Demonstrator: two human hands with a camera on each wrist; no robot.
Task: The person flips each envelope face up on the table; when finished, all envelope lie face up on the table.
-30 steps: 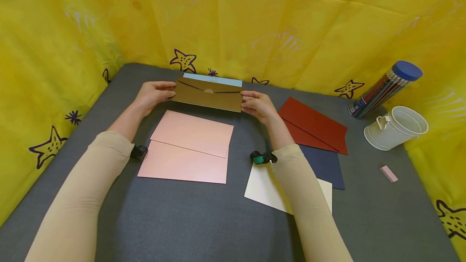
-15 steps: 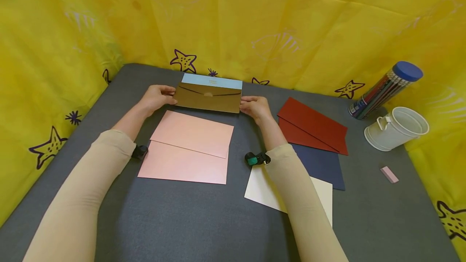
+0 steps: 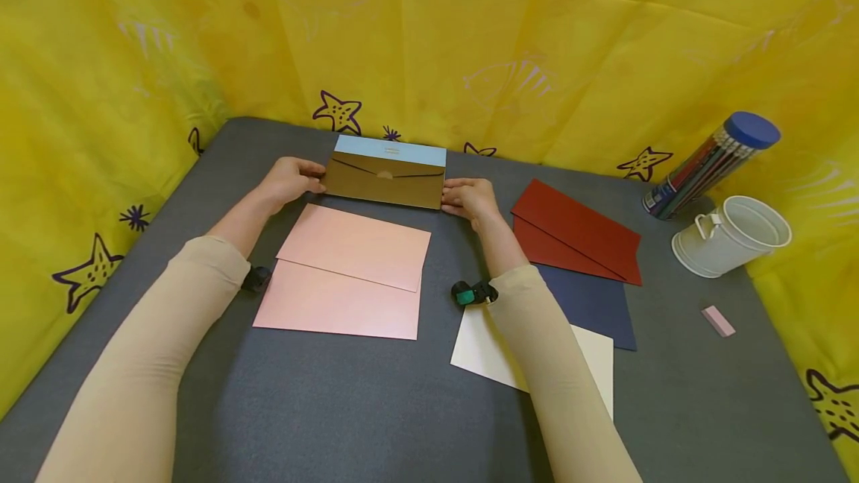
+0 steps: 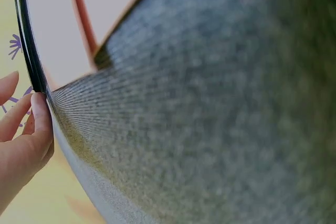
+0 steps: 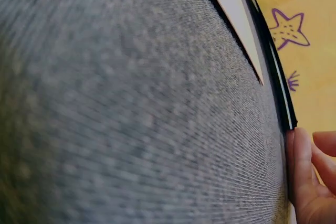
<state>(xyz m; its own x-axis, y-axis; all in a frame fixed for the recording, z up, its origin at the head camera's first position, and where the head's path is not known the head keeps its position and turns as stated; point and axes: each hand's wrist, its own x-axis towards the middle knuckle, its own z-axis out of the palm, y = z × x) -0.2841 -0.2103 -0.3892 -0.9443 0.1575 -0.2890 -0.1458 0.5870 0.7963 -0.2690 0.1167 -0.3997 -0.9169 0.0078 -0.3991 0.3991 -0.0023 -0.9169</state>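
At the back of the table a brown envelope with a pointed flap and a round tab lies over a light blue envelope, whose top strip shows behind it. My left hand touches the brown envelope's left edge, thumb and fingers apart along it. At the right edge, the fingers of my right hand rest against its side. The left wrist view has my left fingers right at the end of a dark edge. My right fingers meet that edge's other end in the right wrist view.
Nearer lies a pink envelope. On the right, red, navy and white envelopes overlap, partly under my right arm. A pencil tube, a white cup and an eraser stand further right. A yellow curtain hangs behind.
The brown envelope has come down and slightly nearer, so more of the light blue one shows behind it. Both hands lowered with it; in the last half second they have barely moved.
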